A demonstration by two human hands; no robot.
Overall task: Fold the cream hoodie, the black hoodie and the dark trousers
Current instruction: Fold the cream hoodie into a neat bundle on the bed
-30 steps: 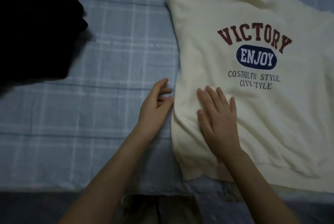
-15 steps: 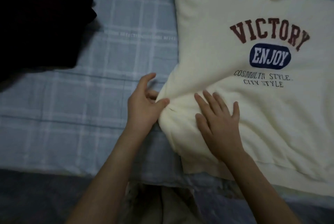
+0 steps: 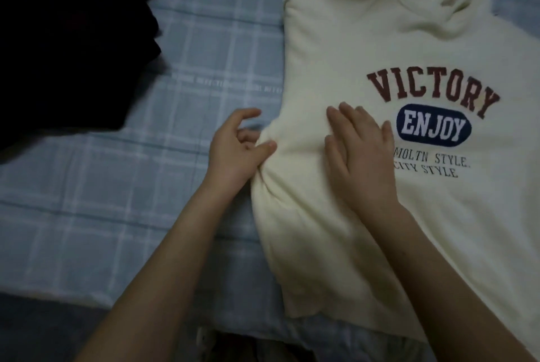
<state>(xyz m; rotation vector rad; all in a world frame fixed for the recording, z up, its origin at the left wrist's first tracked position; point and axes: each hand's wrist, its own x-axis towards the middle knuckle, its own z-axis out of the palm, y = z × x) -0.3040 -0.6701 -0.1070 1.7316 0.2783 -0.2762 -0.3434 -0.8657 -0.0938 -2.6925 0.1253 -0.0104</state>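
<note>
At the centre of the frame, along the left side edge of the cream hoodie (image 3: 336,40), I am starting the lengthwise fold. To do it well, I judge my right hand (image 3: 362,163) should mark the crease line. My left hand (image 3: 239,148) should lift the edge just clear of the blue plaid sheet (image 3: 146,186) and carry it over toward the print, level with the side seam so nothing bunches.

My left thumb and curled fingers pinch a ridge of that edge; the forefinger juts out free. My right fingers lie straight and close together, pressing the chest just left of the lettering. The hoodie lies face up across the right half, hood at the top. The dark clothes (image 3: 67,49) sit upper left, well apart; I cannot tell them apart.
</note>
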